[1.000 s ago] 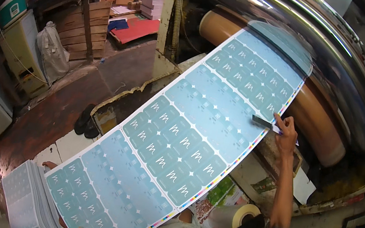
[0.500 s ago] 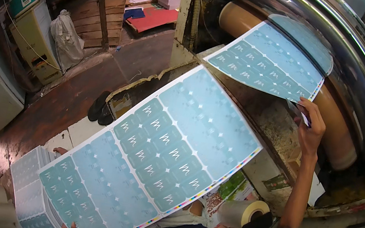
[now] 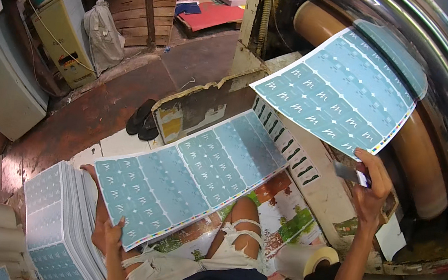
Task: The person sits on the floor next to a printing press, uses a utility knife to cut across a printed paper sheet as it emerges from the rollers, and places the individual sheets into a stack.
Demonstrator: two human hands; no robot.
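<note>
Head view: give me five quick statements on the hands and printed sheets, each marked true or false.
1. The left hand holds the lower printed sheet. True.
2. The right hand is near the edge of the upper printed sheet. True.
3. The right hand is empty. False: it holds a flat blade.
4. The two sheets are joined. False: they are separate pieces.
5. The sheet stack stands left of the lower printed sheet. True.

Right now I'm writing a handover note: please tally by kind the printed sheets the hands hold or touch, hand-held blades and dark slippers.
Printed sheets: 2, at left hand and right hand
Blade: 1
Dark slippers: 2
Total: 5
</note>
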